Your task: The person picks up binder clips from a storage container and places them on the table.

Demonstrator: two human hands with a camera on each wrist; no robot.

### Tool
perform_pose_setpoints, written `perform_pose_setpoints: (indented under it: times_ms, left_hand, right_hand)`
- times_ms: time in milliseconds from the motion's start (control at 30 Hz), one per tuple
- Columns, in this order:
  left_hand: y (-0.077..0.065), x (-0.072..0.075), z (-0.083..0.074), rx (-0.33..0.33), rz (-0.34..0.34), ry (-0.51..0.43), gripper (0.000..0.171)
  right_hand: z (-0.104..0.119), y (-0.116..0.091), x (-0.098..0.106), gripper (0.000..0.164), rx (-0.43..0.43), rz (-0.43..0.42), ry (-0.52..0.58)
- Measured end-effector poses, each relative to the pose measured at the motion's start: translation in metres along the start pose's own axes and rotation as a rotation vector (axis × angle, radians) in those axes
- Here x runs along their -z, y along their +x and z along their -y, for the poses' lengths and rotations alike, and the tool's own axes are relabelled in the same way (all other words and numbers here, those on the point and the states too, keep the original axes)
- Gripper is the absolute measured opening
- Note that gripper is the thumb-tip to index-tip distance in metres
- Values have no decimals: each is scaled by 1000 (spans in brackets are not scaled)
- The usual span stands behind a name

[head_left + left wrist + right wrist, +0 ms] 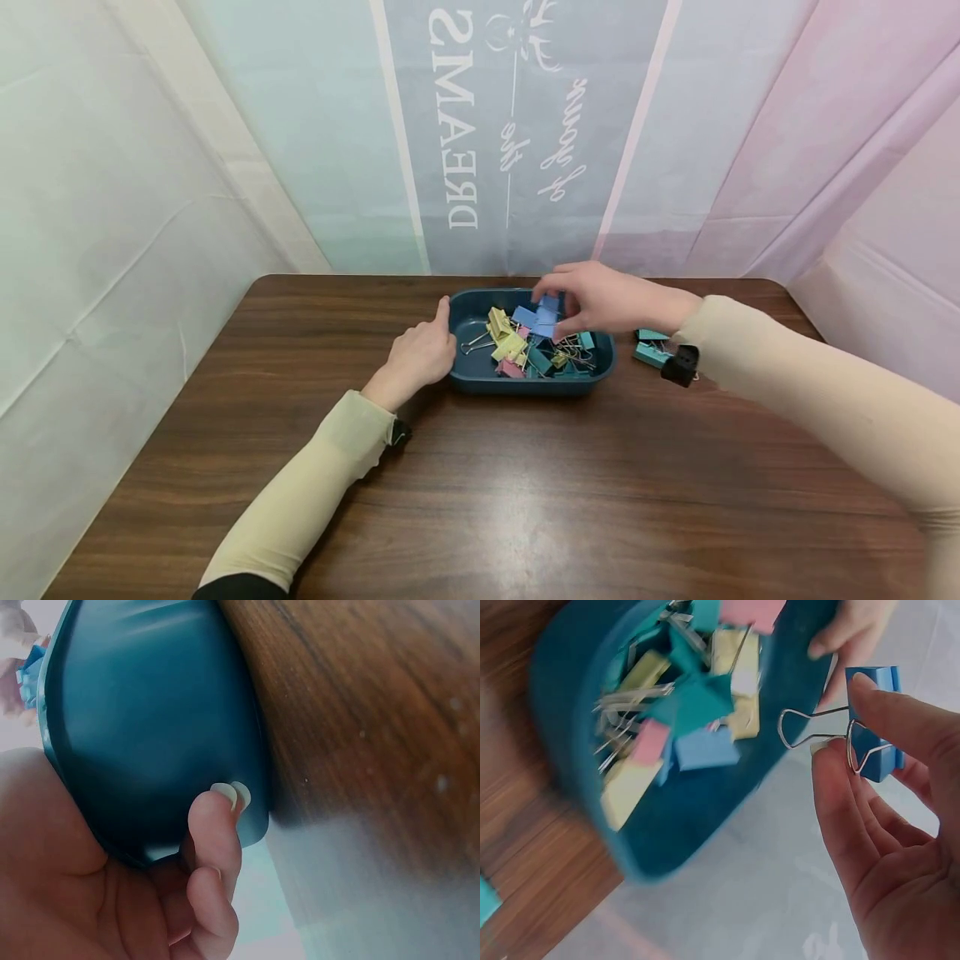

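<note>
A dark teal plastic tub (517, 387) stands near the table's far edge with binder clips in yellow, pink, teal and blue heaped inside. My left hand (420, 350) grips its left end, thumb over the rim; in the left wrist view the curled fingers (214, 832) lie against the outer wall. Above the tub, my right hand (607, 300) pinches a blue binder clip (874, 727) between thumb and fingers, its wire handles sticking out. Another blue binder clip (705, 748) lies among the heap below it.
Teal binder clips (652, 354) lie on the brown wooden table (480, 483) just right of the tub, partly hidden by the right sleeve. Behind the table hangs a printed cloth (510, 242), and pale cloths flank both sides.
</note>
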State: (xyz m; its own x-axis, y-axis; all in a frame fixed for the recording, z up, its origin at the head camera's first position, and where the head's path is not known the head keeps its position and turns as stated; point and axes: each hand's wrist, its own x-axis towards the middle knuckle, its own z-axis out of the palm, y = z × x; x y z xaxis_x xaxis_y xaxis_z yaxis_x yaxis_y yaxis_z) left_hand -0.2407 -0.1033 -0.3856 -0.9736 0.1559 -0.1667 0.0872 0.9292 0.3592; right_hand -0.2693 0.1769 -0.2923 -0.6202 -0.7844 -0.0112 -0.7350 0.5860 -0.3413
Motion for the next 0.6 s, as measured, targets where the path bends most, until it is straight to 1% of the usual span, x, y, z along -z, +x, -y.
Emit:
perform_pose_setpoints:
  times_ms: [133,333,400,467,600]
  left_hand:
    - [0,0,0,4,3,1,68]
    - [0,-2,1,0,-7,15,67]
    - [0,-2,1,-5,-11,23,67]
    - [0,-2,1,-7,-15,27,67]
    - [1,-2,1,1,-15,22,66]
  right_hand:
    - [-22,-25,4,48,-69,-36,-11]
    - [-60,-68,9,48,-185,-56,1]
    - [-74,-81,10,48,-224,-48,-9]
    - [-87,-94,9,50,-274,-22,5]
    - [-112,-117,4,53,-401,31,46]
